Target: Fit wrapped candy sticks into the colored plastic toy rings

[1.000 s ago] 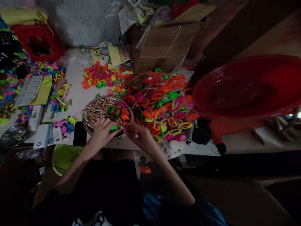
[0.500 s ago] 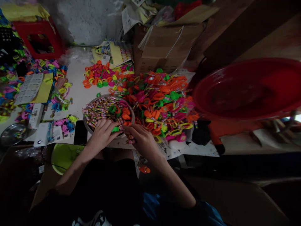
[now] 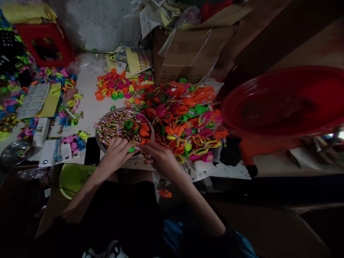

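My left hand (image 3: 116, 154) is closed over the near side of a round metal bowl (image 3: 153, 136), pinching a small green plastic toy watch (image 3: 131, 149). Close against it, my right hand (image 3: 163, 159) has its thumb and forefinger at the green piece. Several small printed-wrapper tubes (image 3: 147, 158) are tucked under its curled fingers. Many similar tubes (image 3: 111, 125) fill the bowl, with a few orange toy watches (image 3: 144, 129) and green ones on its right side. A large heap of bright toy watches (image 3: 180, 111) lies just right of the bowl. Exactly what the fingertips grip is partly hidden.
A black phone (image 3: 92, 152) and a white device (image 3: 48, 153) lie left of the bowl. A cardboard box (image 3: 193, 50) stands behind the heap. To the right is a big red basin (image 3: 282, 104); a green tub (image 3: 71, 181) sits below the table edge.
Both hands stay almost in place over the bowl's near rim. The right fingers have shifted slightly at the green toy watch, and the tubes under them show a little less.
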Motion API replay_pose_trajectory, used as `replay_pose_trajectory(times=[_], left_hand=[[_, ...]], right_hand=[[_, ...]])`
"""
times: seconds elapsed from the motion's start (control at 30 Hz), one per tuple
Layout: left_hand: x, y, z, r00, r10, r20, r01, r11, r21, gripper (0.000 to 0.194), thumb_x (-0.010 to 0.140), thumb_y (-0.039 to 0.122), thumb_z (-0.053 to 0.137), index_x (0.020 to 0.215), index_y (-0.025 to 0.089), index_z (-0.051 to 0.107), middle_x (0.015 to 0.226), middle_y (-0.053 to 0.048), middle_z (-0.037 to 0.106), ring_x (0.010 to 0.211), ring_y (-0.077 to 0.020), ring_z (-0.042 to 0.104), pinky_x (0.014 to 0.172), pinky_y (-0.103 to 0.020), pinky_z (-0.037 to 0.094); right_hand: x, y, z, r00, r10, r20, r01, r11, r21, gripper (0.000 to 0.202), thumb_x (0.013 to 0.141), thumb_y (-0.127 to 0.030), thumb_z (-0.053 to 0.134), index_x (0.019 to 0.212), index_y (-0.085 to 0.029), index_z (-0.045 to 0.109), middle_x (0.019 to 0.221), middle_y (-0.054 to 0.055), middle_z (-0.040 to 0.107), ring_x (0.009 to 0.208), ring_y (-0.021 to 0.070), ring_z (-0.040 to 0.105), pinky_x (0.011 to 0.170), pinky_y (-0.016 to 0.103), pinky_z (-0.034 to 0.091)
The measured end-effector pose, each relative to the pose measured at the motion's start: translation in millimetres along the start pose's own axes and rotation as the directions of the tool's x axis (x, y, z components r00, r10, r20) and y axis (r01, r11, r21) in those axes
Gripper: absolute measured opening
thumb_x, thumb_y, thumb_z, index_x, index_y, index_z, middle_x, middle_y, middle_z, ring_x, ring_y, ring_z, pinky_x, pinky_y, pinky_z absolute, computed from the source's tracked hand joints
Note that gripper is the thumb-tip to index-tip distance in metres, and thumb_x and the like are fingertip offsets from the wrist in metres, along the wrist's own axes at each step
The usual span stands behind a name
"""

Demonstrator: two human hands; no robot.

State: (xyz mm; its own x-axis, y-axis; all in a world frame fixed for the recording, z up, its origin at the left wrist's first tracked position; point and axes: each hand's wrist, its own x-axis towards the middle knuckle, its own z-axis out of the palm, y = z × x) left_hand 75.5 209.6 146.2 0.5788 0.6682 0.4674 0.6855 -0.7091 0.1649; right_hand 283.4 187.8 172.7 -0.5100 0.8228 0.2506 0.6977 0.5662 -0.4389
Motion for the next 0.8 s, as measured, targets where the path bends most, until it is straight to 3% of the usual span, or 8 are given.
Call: replay_pose_trajectory(times=[0.2, 0.33, 0.63, 0.8], left_hand=[[-5, 5, -0.4, 0.996, -0.085, 0.002, 0.085, 0.993, -0.079, 0.021, 0.093, 0.036, 0.050, 0.096, 0.019, 0.062, 0.084, -0.004, 0.060, 0.085, -0.0203, 0.048, 0.079, -0.034, 0.034], [-6, 2, -4.5, 0.995, -0.080, 0.053, 0.086, 0.988, -0.127, 0.021, 0.091, 0.036, 0.052, 0.095, 0.019, 0.063, 0.084, -0.003, 0.061, 0.085, -0.0205, 0.048, 0.081, -0.035, 0.033], [-11, -1, -1.7, 0.982, -0.090, 0.168, 0.125, 0.969, -0.211, 0.017, 0.087, 0.035, 0.060, 0.087, 0.018, 0.061, 0.083, -0.003, 0.061, 0.089, -0.0200, 0.050, 0.086, -0.034, 0.035], [-14, -1, 2.0, 0.977, -0.104, 0.183, 0.143, 0.966, -0.213, 0.018, 0.088, 0.036, 0.058, 0.088, 0.018, 0.062, 0.085, -0.002, 0.061, 0.091, -0.0197, 0.052, 0.086, -0.034, 0.038]], right_hand=[[3, 2, -3, 0.993, -0.101, 0.067, 0.097, 0.993, 0.064, 0.027, 0.085, -0.011, 0.052, 0.111, -0.016, 0.061, 0.100, 0.011, 0.065, 0.089, 0.0208, 0.063, 0.070, 0.027, 0.048], [2, 0, 0, 0.988, -0.140, 0.065, 0.132, 0.985, 0.111, 0.025, 0.087, -0.018, 0.055, 0.112, -0.014, 0.060, 0.098, 0.011, 0.066, 0.083, 0.0197, 0.064, 0.067, 0.025, 0.047], [-3, -2, 2, 0.970, -0.102, 0.223, 0.061, 0.981, 0.183, 0.036, 0.081, -0.006, 0.052, 0.115, -0.017, 0.058, 0.101, 0.009, 0.065, 0.087, 0.0192, 0.065, 0.073, 0.025, 0.047], [-3, -5, 4, 0.956, -0.036, 0.292, -0.007, 0.990, 0.142, 0.030, 0.081, -0.006, 0.050, 0.107, -0.017, 0.059, 0.095, 0.007, 0.065, 0.083, 0.0172, 0.064, 0.069, 0.023, 0.044]])
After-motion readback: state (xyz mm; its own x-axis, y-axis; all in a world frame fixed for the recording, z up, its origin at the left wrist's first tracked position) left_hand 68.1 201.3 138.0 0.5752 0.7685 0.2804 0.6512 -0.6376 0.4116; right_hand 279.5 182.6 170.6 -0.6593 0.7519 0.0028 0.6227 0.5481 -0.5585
